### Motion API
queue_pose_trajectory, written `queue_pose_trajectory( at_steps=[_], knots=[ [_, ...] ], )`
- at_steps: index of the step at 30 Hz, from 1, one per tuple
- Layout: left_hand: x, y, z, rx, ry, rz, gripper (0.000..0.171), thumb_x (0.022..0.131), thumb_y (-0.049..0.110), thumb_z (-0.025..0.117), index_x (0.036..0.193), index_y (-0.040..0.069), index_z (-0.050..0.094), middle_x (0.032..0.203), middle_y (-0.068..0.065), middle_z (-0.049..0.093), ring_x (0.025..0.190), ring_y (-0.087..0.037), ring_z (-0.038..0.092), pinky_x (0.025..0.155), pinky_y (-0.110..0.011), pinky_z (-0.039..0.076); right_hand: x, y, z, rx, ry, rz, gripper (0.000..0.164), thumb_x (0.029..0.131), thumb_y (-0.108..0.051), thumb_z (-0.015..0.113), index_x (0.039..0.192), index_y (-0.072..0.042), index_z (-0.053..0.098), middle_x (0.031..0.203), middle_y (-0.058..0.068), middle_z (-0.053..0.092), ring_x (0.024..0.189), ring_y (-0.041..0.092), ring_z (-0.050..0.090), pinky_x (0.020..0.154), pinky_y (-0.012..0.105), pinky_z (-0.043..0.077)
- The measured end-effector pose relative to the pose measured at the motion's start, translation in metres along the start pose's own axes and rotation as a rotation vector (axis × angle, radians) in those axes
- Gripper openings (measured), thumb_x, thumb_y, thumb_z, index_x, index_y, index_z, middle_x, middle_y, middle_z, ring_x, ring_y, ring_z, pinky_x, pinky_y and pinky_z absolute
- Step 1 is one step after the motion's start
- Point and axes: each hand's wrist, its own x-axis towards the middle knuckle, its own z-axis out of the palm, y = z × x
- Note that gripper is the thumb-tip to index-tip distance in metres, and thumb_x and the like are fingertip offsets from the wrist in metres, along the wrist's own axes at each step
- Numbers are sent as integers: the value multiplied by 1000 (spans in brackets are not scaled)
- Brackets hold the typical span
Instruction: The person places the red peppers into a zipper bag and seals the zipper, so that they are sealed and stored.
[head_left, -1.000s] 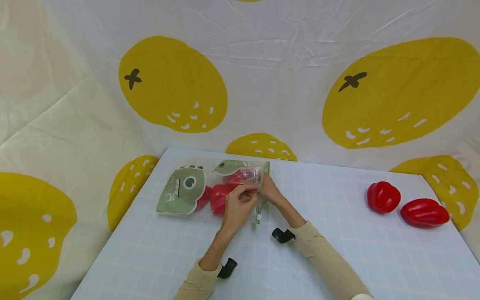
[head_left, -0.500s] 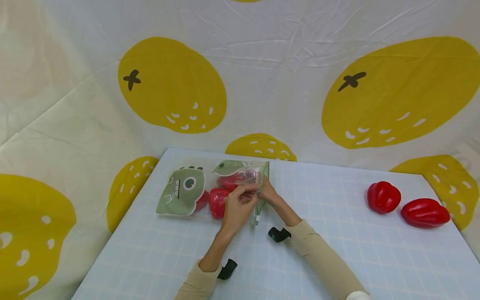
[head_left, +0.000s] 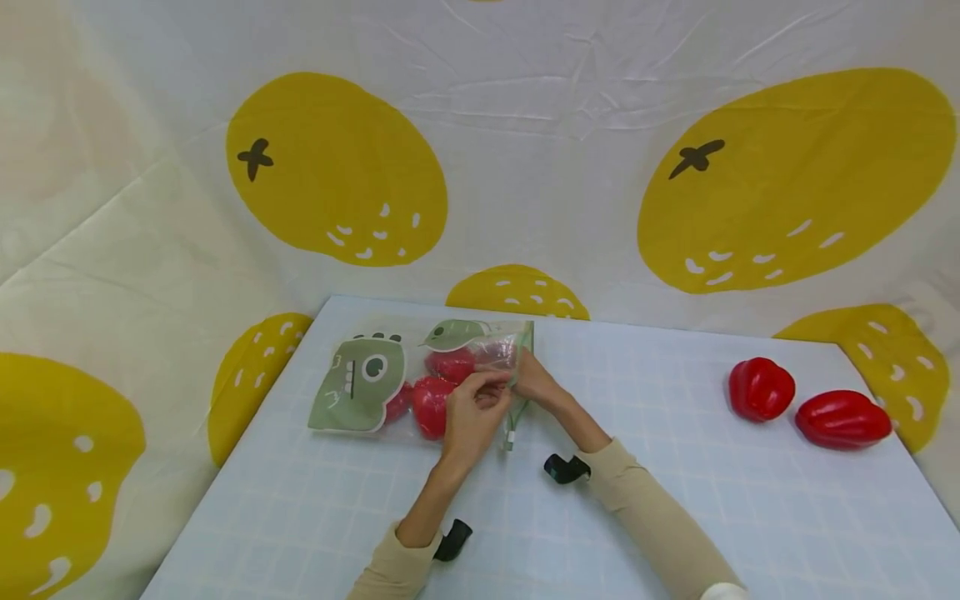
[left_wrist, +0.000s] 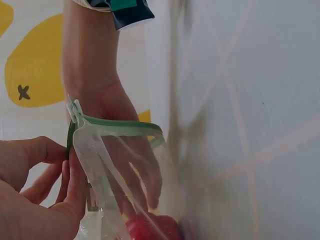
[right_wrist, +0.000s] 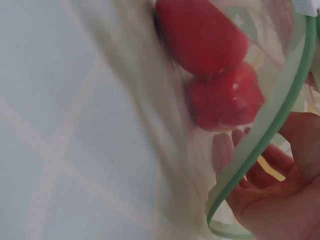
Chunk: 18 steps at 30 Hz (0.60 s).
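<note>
A clear zip bag [head_left: 352, 383] with a green cartoon face print lies on the table, its mouth toward the right. Several red peppers [head_left: 431, 407] show through the plastic. My left hand [head_left: 474, 417] pinches the bag's green zip edge between thumb and fingers, holding the mouth apart. Through that mouth reaches my right hand [head_left: 534, 379], its fingers loosely extended inside the bag. In the right wrist view, these fingertips are right at the nearest pepper [right_wrist: 227, 97]; the left wrist view shows the same hand [left_wrist: 137, 170] behind clear plastic.
On the right of the pale checked table [head_left: 637, 400] lie a red bell pepper [head_left: 761, 389] and a longer ridged red pepper [head_left: 843, 420]. A white cloth [head_left: 525, 183] printed with yellow fruit hangs behind the table and along its left side.
The peppers in the bag have shifted left, deeper into it, with my right hand staying within the mouth. My left hand keeps its pinch on the edge.
</note>
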Motion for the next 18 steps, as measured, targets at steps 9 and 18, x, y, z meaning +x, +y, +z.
queue_pose_trajectory(
  at_steps=[9, 18],
  knots=[
    [1, -1, 0, 55, 21, -26, 21, 87, -3, 74, 107, 3, 78, 97, -9, 76, 82, -21, 71, 77, -32, 62, -8, -6, -15, -85, -57, 60, 30, 95, -4, 62, 122, 8, 67, 117, 20, 71, 105, 26, 66, 94, 37, 54],
    [-1, 3, 0, 71, 1, -72, 17, 86, -4, 73, 103, -2, 77, 95, -13, 75, 82, -24, 72, 76, -31, 62, -21, -8, -30, -119, -39, 5, 28, 98, -6, 64, 122, 8, 67, 120, 23, 70, 110, 36, 68, 99, 47, 54]
  ],
)
